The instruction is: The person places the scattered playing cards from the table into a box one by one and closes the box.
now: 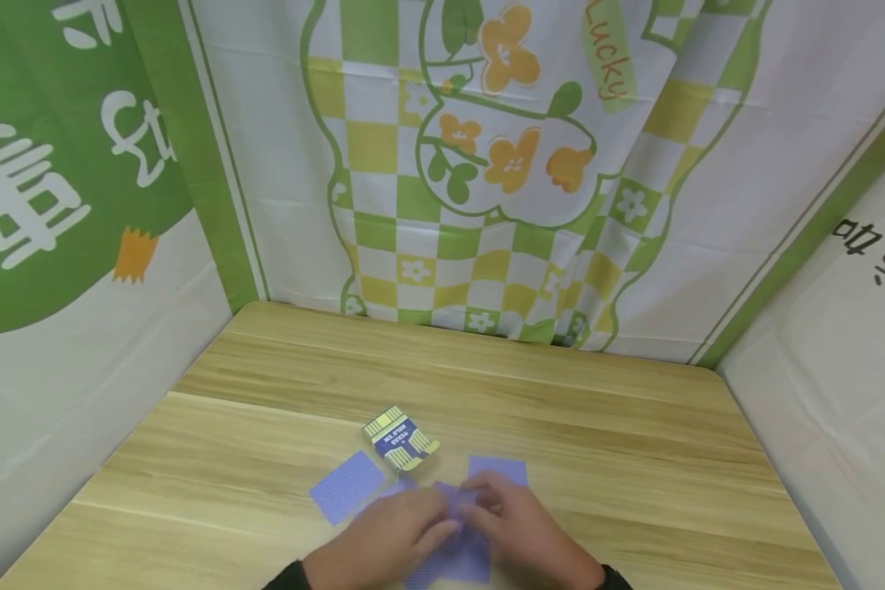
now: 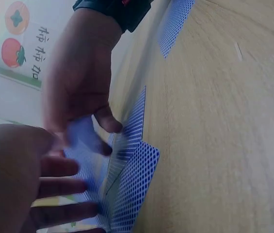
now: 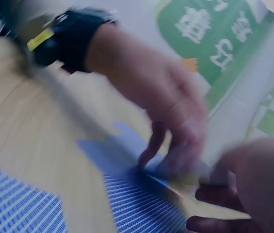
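Note:
Blue-backed playing cards (image 1: pixel 466 560) lie under and between the two hands, some overlapping. My left hand (image 1: pixel 387 524) reaches in from the left, its fingers right at the cards; the left wrist view shows those fingers (image 2: pixel 64 190) fairly straight and spread. Opposite it, my right hand (image 1: pixel 527 520) is bent over the same cards, and in the left wrist view it pinches a blurred blue playing card (image 2: pixel 82 132) between thumb and fingers. One card (image 1: pixel 347 487) lies apart on the left, another (image 1: pixel 497 469) just beyond the right hand. Motion blurs both hands in the right wrist view.
Beyond the hands, a blue and yellow card box (image 1: pixel 401 440) marked Texas Hold'em lies on the wooden table (image 1: pixel 597 426). Printed cloth (image 1: pixel 479 246) hangs along the table's back edge, with more cloth at both sides. Dark bands (image 3: pixel 73 41) wrap the wrists.

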Tool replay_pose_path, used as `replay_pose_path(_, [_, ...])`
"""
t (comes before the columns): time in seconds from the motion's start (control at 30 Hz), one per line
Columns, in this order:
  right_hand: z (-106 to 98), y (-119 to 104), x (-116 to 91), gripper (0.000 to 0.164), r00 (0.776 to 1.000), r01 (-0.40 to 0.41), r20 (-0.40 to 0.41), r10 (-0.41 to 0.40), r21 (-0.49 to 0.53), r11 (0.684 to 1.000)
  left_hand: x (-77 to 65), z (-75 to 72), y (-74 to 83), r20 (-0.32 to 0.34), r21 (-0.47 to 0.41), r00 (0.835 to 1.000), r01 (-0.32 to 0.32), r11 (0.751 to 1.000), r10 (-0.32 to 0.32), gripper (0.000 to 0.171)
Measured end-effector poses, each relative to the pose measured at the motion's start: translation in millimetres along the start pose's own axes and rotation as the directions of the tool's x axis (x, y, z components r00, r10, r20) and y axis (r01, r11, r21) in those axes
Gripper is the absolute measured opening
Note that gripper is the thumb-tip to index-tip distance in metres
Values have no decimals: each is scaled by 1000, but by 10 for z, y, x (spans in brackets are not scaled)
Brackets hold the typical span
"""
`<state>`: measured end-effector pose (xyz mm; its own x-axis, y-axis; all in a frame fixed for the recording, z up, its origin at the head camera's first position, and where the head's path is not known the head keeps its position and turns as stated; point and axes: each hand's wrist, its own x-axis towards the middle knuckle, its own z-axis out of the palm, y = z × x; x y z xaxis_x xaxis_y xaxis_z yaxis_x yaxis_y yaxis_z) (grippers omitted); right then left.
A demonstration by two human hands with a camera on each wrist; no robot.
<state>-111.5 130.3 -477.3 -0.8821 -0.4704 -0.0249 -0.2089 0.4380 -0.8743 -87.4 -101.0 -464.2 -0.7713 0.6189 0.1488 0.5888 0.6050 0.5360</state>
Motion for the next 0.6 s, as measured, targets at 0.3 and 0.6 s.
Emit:
replay_pose_path(0.3, [-162, 45, 62, 34, 995, -88, -48, 93, 96, 992, 17, -4, -47, -81, 147, 991, -92, 985, 104, 19])
replay_pose_path(0.6, [-136, 27, 182, 30, 987, -151, -40, 154, 74, 986, 140, -57, -273, -344, 335, 925, 279, 900, -159, 37])
